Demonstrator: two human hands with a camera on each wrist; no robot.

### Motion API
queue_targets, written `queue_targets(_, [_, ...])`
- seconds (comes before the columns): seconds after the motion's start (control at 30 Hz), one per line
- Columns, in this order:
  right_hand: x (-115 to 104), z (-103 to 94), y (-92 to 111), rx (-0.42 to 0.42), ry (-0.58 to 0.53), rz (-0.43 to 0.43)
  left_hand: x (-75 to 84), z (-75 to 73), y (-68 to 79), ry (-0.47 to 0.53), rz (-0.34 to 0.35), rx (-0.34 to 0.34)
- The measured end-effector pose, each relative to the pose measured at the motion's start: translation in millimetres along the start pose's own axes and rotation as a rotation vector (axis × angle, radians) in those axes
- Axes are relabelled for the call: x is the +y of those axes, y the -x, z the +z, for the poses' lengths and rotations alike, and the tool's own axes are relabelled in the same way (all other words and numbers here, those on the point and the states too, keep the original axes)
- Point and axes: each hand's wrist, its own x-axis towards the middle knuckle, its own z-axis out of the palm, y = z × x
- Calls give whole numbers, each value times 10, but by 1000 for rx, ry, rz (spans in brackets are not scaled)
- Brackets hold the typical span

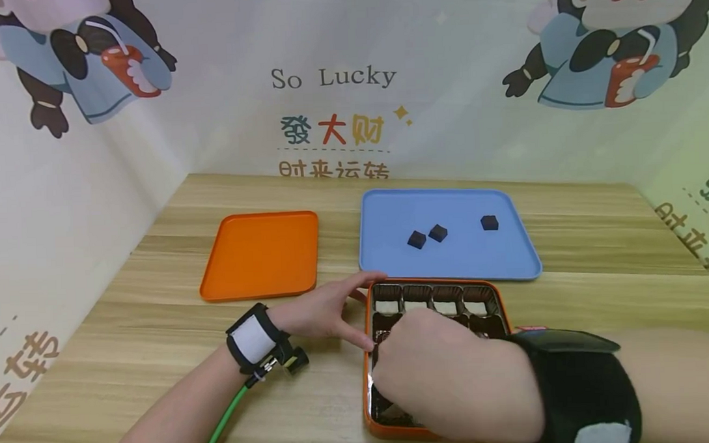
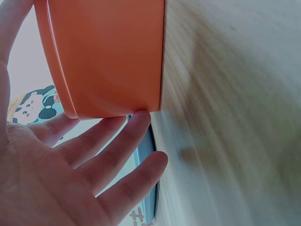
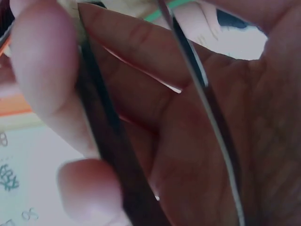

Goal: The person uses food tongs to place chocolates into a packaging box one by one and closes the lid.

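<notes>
My left hand [image 1: 322, 310] rests against the far left corner of an orange box [image 1: 369, 394], fingers spread and fairly straight. In the left wrist view its fingertips touch the orange wall [image 2: 108, 56]. A dark plastic insert [image 1: 418, 289] with square compartments fills the box; pale pieces [image 1: 476, 307] sit in the far row. Over the near part of the box is my right hand [image 1: 453, 374], which hides several compartments. It holds metal tongs [image 3: 113, 141], whose two arms show between the fingers and palm in the right wrist view. What lies between the tong tips is hidden.
A blue tray [image 1: 383, 214] behind the box bears three dark cubes [image 1: 438, 233]. To its left lies an orange tray [image 1: 268, 257] on the wooden table [image 1: 174, 267]. A printed cloth [image 1: 336, 33] stands behind. A green cable [image 1: 223, 418] runs from the left wrist camera.
</notes>
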Motion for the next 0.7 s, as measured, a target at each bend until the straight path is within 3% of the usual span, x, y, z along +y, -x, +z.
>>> queue_targets(0.13, [237,41,241,122,-171,9,-4,6,0,6,-5,-1])
queue_targets(0.3, [545,156,476,179,-387,86,-7,10,0,23,-13,-5])
queue_targets(0.5, [925,396,565,286,-474,239,3,1,7,13,-12,-6])
queue_targets(0.7, [1333,752,459,221,-559,448,7,0,9,29,-12,-10])
